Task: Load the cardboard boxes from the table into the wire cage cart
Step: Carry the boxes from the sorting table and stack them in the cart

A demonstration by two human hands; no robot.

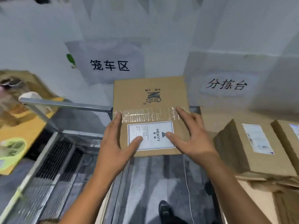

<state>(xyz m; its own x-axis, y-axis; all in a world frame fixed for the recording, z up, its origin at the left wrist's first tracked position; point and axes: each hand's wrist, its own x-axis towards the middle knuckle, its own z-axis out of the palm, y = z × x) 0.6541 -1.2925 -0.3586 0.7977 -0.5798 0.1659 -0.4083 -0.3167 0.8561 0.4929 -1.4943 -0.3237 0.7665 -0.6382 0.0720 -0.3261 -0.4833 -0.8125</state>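
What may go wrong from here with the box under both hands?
The box bears a HEAVY label, yet the left hand and right hand lie spread on its top, so it may slip. Its left edge is close to the cart's metal rail and might catch there.

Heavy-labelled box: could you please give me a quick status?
Left hand, right hand open, spread on box top. Box beside cart rail. Other boxes wait at right.
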